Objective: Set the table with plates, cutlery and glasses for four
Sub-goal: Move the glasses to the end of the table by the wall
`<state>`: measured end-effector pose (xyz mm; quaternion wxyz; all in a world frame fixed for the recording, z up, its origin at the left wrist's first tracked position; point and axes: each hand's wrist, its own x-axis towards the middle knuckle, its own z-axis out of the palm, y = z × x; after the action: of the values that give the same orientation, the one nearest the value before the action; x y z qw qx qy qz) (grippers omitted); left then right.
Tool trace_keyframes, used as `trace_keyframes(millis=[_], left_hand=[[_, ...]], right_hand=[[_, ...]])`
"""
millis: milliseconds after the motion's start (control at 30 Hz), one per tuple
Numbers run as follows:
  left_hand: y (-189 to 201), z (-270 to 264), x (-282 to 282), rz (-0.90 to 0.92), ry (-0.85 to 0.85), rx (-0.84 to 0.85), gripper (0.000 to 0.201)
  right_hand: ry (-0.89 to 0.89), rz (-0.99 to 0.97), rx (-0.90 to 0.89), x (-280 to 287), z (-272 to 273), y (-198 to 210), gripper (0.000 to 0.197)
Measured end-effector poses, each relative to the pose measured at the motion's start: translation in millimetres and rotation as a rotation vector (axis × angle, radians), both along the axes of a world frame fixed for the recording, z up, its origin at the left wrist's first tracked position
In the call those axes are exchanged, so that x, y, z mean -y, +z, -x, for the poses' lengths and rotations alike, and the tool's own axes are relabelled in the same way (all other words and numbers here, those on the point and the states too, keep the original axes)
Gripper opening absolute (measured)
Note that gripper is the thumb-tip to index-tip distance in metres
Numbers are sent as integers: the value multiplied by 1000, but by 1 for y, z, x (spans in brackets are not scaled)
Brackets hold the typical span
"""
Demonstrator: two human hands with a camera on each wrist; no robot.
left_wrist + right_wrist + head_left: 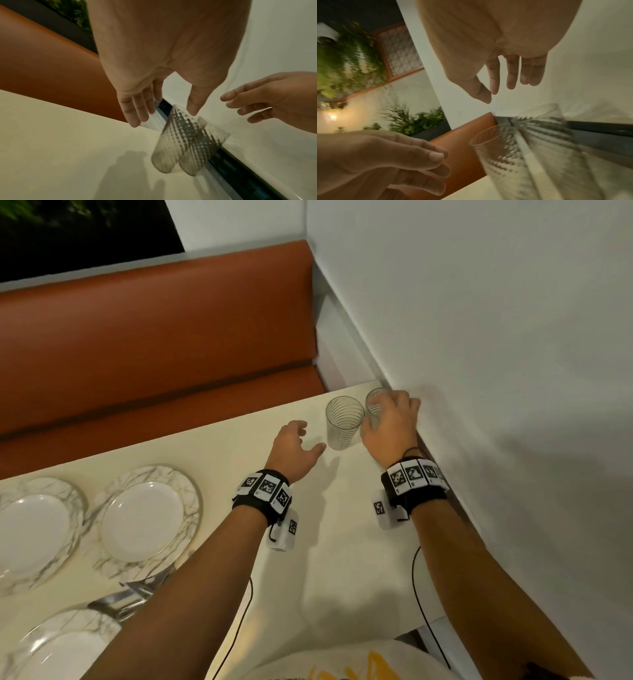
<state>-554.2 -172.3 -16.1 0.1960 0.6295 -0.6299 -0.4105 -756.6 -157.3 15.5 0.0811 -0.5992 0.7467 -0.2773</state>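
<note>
Two clear ribbed glasses stand side by side at the table's far right corner: the left glass [344, 421] [164, 146] [501, 155] and the right glass [373, 402] [204, 147] [556, 135]. My left hand [310, 436] [164, 116] hovers just left of the left glass with its fingers straight, holding nothing. Partly covering the right glass from above, my right hand [387, 412] [500, 93] has its fingers spread and grips nothing. White plates on marbled chargers lie at the left [144, 522] [30, 529] [58, 645].
Metal cutlery [130, 597] lies between the plates, partly under my left forearm. An orange bench [154, 337] runs along the table's far edge. A white wall [479, 337] borders the table's right side, with a narrow dark gap [240, 169] beside the glasses.
</note>
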Motion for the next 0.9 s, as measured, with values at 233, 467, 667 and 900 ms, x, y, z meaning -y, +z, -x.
trace_keyframes(millis=[233, 467, 667, 900], left_hand=[[-1, -136, -73, 125, 188, -30, 18], [-17, -303, -160, 149, 436, -31, 14], [-21, -459, -230, 209, 634, 57, 16], [-23, -626, -280, 194, 765, 194, 21]], right_hand=[[312, 21, 168, -38, -132, -10, 19], [667, -149, 217, -88, -309, -29, 20], [900, -262, 227, -133, -469, -42, 19], [1067, -456, 131, -161, -637, -61, 41]])
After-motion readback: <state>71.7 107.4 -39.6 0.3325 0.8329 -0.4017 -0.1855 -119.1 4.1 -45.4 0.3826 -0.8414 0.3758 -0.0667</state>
